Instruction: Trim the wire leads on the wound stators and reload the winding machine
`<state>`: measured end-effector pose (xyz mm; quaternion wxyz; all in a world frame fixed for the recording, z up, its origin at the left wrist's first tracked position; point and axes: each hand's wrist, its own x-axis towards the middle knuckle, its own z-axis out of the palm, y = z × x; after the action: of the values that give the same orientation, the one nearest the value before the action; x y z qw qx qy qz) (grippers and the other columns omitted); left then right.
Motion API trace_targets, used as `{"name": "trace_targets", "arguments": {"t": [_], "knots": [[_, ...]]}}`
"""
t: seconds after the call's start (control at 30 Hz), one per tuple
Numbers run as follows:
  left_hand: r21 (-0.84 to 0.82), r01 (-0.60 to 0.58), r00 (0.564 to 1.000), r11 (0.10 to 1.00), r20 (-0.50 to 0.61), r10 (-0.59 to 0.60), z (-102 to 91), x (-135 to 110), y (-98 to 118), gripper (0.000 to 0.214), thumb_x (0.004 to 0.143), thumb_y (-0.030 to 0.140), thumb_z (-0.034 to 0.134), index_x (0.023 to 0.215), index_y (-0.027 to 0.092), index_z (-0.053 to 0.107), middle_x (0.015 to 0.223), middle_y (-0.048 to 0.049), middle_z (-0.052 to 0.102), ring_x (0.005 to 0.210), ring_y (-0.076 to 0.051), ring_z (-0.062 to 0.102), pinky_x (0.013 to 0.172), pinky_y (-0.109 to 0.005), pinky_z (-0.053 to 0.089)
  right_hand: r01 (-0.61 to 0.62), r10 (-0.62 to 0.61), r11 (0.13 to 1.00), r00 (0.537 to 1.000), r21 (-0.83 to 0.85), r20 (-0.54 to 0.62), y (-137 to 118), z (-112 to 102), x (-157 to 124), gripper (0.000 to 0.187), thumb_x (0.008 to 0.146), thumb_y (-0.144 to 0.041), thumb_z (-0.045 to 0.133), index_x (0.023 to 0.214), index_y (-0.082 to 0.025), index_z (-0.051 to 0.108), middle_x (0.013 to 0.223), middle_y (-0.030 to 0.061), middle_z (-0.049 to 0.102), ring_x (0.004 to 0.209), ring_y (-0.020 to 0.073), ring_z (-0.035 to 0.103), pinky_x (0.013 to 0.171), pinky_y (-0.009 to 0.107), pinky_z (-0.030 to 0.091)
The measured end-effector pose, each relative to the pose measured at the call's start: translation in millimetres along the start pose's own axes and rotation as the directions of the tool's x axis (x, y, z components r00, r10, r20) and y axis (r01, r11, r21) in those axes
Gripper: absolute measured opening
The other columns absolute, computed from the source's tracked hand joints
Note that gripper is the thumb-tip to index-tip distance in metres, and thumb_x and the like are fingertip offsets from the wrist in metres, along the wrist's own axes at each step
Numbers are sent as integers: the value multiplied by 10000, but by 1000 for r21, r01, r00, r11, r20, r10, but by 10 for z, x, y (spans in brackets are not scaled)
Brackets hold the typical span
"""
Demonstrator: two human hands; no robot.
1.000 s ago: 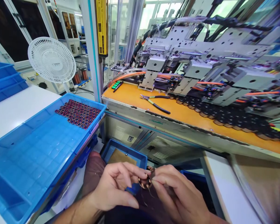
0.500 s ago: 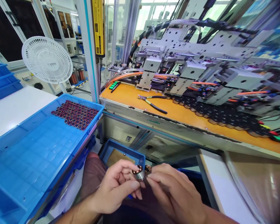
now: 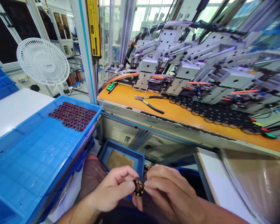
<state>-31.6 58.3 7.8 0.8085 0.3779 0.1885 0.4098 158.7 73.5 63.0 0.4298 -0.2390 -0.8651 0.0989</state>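
Low in the view, over my lap, both hands meet around a small wound copper coil [image 3: 138,187]. My left hand [image 3: 112,191] pinches it from the left with thumb and fingertips. My right hand [image 3: 170,194] grips it from the right, fingers curled over it. Only a small dark, copper-coloured part of the coil shows between the fingertips. A small blue bin [image 3: 130,155] with a brown sheet inside sits just beyond my hands.
A large blue tray [image 3: 25,158] on the left holds several dark coils [image 3: 72,115] at its far corner. Pliers [image 3: 149,102] lie on the orange machine bed [image 3: 177,113]. A white fan [image 3: 43,62] stands at the back left. A white shelf [image 3: 221,193] lies right.
Both hands turned the coil between the fingertips and drew slightly lower and closer together. My head shifted a little, so the scene slid left.
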Motion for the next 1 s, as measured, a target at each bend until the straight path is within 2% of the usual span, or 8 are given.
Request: {"name": "trace_targets", "arguments": {"t": [0.1, 0.23, 0.37, 0.5, 0.63, 0.7, 0.87, 1.0], "knots": [[49, -103, 994, 993, -43, 105, 25, -21, 13, 185, 913, 316, 670, 1002, 176, 588, 722, -8, 704, 637, -110, 683, 639, -209, 507, -68, 68, 997, 998, -46, -12, -21, 26, -12, 93, 976, -157, 505, 957, -184, 592, 761, 16, 654, 655, 118, 616, 601, 240, 496], [65, -246, 961, 967, -111, 252, 66, -27, 50, 171, 871, 122, 693, 974, 232, 609, 1055, 9, 697, 814, -92, 721, 722, -197, 534, -222, 219, 973, 974, -61, -53, -48, 66, 16, 116, 952, -119, 521, 882, -191, 579, 719, -11, 621, 634, 100, 583, 591, 227, 455], [-63, -401, 914, 914, -98, 394, 49, 6, 65, 276, 774, 237, 814, 955, 243, 606, 1164, 2, 659, 1119, -197, 682, 978, -332, 511, -255, 257, 966, 965, 48, -55, -40, 57, 61, 116, 934, -94, 529, 887, -187, 581, 742, 3, 615, 654, 105, 581, 600, 220, 464], [-80, -312, 944, 947, -138, 299, -3, 86, 84, 356, 806, 470, 756, 1036, 230, 628, 1117, -45, 686, 1157, -231, 657, 997, -350, 497, -173, 180, 978, 983, 118, -43, -5, 32, 105, 128, 923, -87, 511, 901, -184, 591, 733, 15, 613, 661, 117, 585, 597, 220, 482], [33, -17, 999, 999, -40, 18, -53, 141, 78, 473, 908, 581, 556, 950, 124, 668, 836, -84, 699, 788, -164, 672, 737, -267, 535, -125, 140, 975, 987, 183, -73, 59, 41, 119, 111, 934, -105, 510, 900, -183, 580, 710, 13, 622, 649, 114, 583, 608, 214, 497], [40, 35, 999, 999, -8, -34, -68, 145, 74, 402, 910, 538, 587, 950, 141, 639, 742, -49, 687, 683, -141, 646, 673, -254, 524, -130, 149, 970, 985, 204, -84, 85, 48, 113, 100, 937, -110, 524, 897, -182, 581, 695, 7, 622, 646, 110, 577, 612, 210, 497], [148, -71, 994, 986, -71, 82, -44, 139, 91, 149, 932, 320, 637, 1006, 201, 588, 762, -11, 711, 685, -124, 673, 668, -233, 533, -180, 209, 955, 972, 236, -107, 93, 47, 106, 131, 932, -90, 527, 853, -170, 595, 685, 7, 627, 639, 97, 566, 610, 199, 487], [297, -211, 949, 931, -168, 268, -10, 123, 94, 87, 890, 183, 678, 920, 212, 602, 982, -20, 716, 776, -136, 720, 740, -263, 577, -238, 275, 938, 953, 250, -125, 93, 46, 103, 154, 920, -88, 537, 798, -160, 597, 686, 14, 619, 625, 95, 547, 592, 203, 463]]}}
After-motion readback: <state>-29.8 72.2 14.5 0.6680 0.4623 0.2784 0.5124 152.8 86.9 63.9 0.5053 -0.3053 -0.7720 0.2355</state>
